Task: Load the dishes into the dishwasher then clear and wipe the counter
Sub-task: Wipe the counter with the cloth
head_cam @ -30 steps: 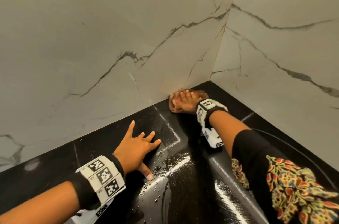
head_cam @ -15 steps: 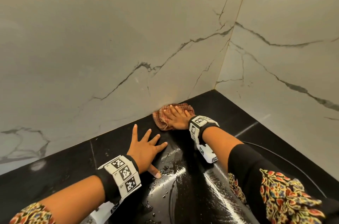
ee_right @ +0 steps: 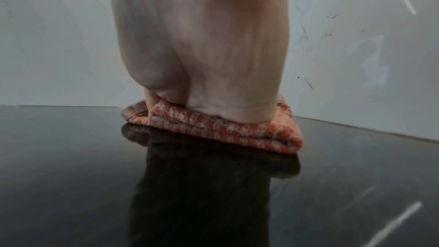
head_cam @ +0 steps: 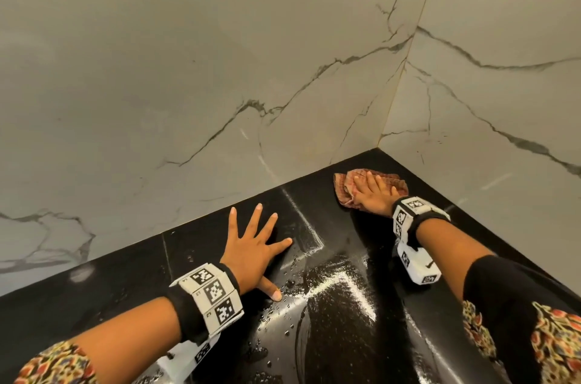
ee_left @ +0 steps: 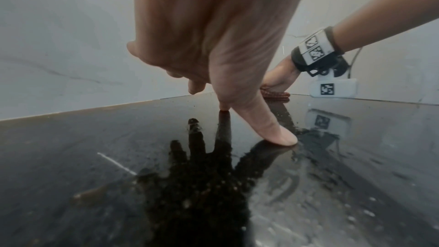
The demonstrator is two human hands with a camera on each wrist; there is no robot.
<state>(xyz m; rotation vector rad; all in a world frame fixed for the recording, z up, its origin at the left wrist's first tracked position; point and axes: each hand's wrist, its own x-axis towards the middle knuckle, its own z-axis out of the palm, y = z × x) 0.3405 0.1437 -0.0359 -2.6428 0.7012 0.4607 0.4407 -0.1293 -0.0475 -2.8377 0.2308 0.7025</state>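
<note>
A folded red-and-white checked cloth [head_cam: 345, 184] [ee_right: 213, 129] [ee_left: 276, 93] lies on the black glossy counter [head_cam: 345, 336] close to the corner of the two marble walls. My right hand [head_cam: 371, 192] [ee_right: 202, 44] lies flat on the cloth with straight fingers and presses it down. My left hand [head_cam: 254, 245] [ee_left: 213, 44] is spread on the counter to the left, its fingertips and thumb touching the wet surface, holding nothing. No dishes or dishwasher appear in any view.
Grey-veined marble walls [head_cam: 220, 69] close the counter at the back and on the right [head_cam: 503, 101]. Water drops and wet streaks [head_cam: 314, 286] lie between my two hands. A curved dark edge [head_cam: 534, 283] shows on the counter at the right.
My right hand has slid the cloth rightwards, from beside the back wall towards the corner. My left hand stays spread on the counter.
</note>
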